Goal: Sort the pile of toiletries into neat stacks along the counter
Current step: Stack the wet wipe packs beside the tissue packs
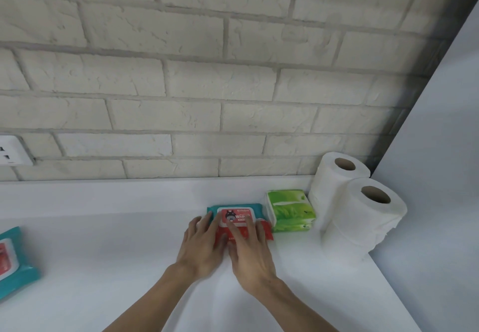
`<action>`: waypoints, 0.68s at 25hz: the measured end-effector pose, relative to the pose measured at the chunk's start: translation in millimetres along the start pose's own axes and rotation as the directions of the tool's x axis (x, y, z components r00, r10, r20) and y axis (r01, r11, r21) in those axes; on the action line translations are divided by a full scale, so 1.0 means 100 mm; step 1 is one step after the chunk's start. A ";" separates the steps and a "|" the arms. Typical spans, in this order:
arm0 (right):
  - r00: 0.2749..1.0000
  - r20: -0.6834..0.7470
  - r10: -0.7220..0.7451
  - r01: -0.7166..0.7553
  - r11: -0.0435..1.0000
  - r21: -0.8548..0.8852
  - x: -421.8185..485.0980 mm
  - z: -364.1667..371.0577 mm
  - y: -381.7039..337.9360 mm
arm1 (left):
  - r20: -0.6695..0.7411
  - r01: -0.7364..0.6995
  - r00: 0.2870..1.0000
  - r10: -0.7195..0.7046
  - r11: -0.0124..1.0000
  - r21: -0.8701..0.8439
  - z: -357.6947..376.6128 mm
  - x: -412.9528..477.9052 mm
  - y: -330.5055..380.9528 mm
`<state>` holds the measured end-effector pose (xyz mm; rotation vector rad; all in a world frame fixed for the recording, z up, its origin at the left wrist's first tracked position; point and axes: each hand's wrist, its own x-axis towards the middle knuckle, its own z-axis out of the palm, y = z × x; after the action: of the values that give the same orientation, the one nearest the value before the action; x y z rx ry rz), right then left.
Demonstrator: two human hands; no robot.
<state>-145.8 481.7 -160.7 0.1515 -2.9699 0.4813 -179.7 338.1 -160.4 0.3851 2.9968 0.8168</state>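
The green tissue pack [289, 209] lies on the white bench [103, 228], near the brick wall [181, 72]. Just beside it on its left lies a wipes pack [234, 213], teal with a red and white lid. A red part shows at the near edge of this pack, and I cannot tell if it belongs to the same pack or to another one. Both hands rest on this pack: the left hand [201, 246] on the side far from the tissue pack, the right hand [250, 251] on the top, nearer to the tissue pack. The fingers of both are straight and a little spread, flat on the wrapper, so the grip of each hand is released; it presses and does not grasp. On the right of the tissue pack stand the front toilet roll [363, 217] and the back toilet roll [334, 176], both upright and touching each other. Far to the left of the tissue pack, at the picture edge, lies a second wipes pack [15, 261], and above it a socket [10, 150] is on the wall.
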 end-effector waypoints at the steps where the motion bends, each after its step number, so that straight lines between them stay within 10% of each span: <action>1: 1.000 0.023 -0.001 0.001 1.000 0.003 -0.01 -0.01 0.00 | 0.023 0.003 1.000 -0.003 1.000 0.019 0.01 -0.02 -0.01; 17: 0.996 0.086 0.009 -0.005 0.999 -0.041 -0.01 -0.01 0.10 | 0.114 0.020 0.993 -0.013 0.998 -0.061 -0.06 -0.08 -0.06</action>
<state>-146.2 491.2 -162.9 0.1614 -3.0626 0.4256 -173.8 328.2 -159.1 0.3913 2.8589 0.8530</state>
